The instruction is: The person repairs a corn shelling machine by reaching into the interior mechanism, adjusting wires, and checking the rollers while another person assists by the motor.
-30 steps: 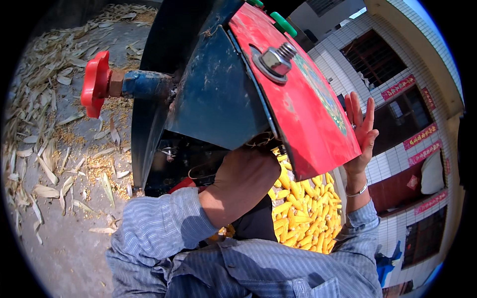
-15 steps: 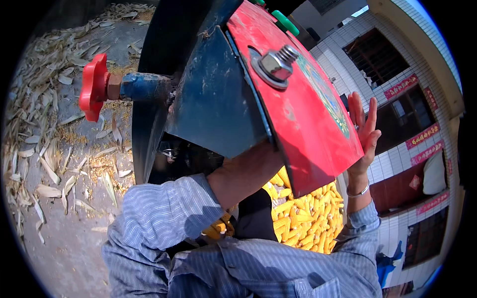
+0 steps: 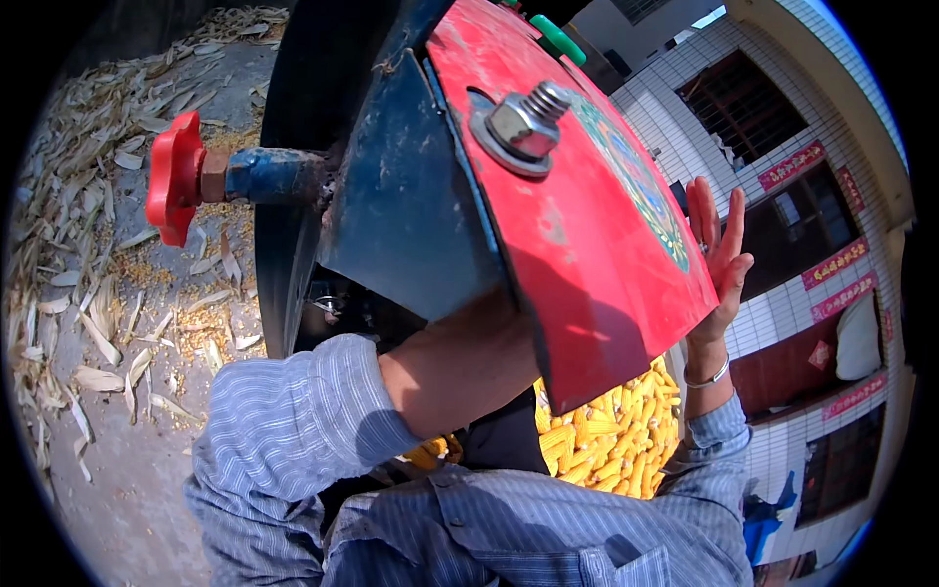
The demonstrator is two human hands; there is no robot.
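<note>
A machine with a bright red sheet-metal panel (image 3: 587,235) and a dark blue metal housing (image 3: 411,196) fills the middle of the view. My left forearm (image 3: 460,367) reaches under the panel's lower edge, and the hand is hidden behind it. At the panel's far right edge, my right hand (image 3: 722,249) stands upright, open, with its fingers spread; whether its palm touches the machine cannot be seen. A large bolt (image 3: 523,127) sticks out of the panel. Yellow corn cobs (image 3: 616,430) lie in a heap below it.
A red star-shaped knob (image 3: 176,178) juts from the machine's left side. Dry corn husks (image 3: 98,333) and scattered kernels (image 3: 207,323) cover the ground at left. A white-tiled building wall (image 3: 675,127) with dark windows stands at right.
The machine and my left forearm have shifted slightly left in the view. My right hand holds nearly the same place and pose.
</note>
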